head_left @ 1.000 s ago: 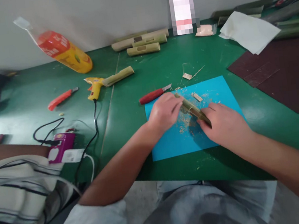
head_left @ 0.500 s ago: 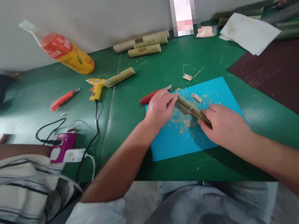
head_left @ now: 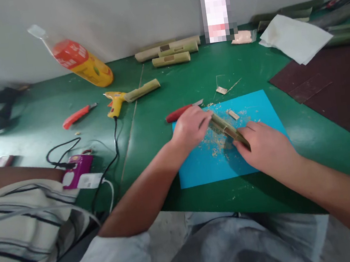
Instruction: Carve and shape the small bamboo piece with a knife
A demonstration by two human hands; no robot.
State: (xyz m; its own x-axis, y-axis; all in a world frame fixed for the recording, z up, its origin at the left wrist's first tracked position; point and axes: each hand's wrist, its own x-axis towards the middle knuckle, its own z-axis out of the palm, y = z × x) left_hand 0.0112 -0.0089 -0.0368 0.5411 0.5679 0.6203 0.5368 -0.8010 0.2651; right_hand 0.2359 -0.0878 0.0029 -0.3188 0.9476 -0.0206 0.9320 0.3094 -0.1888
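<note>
A green bamboo tube (head_left: pixel 226 127) with a cut-out slot in its side is held at a slant over a blue sheet (head_left: pixel 196 173). Around its lower right end my right hand (head_left: pixel 267 144) is closed, thumb underneath. My left hand (head_left: pixel 190 125) has its fingers closed at the upper left end; the fingertips are partly hidden there. Shavings and a small bamboo chip (head_left: pixel 233 114) lie on the sheet under the tube. Just beyond my left hand rests a red-handled knife (head_left: pixel 179 113), its blade pointing right.
Left on the green table (head_left: pixel 149 130) are a yellow glue gun (head_left: pixel 116 103), an orange cutter (head_left: pixel 78 116), a tilted drink bottle (head_left: pixel 84 63) and a purple power strip (head_left: pixel 77 170). Cut bamboo tubes (head_left: pixel 170 59) lie behind. Right are white paper (head_left: pixel 294 38) and dark boards (head_left: pixel 327 89). Another person's leg (head_left: pixel 13 178) is left.
The view has shifted slightly, so everything sits a little further right. My left fingers have changed position slightly at the tube's end. The right hand keeps its hold.
</note>
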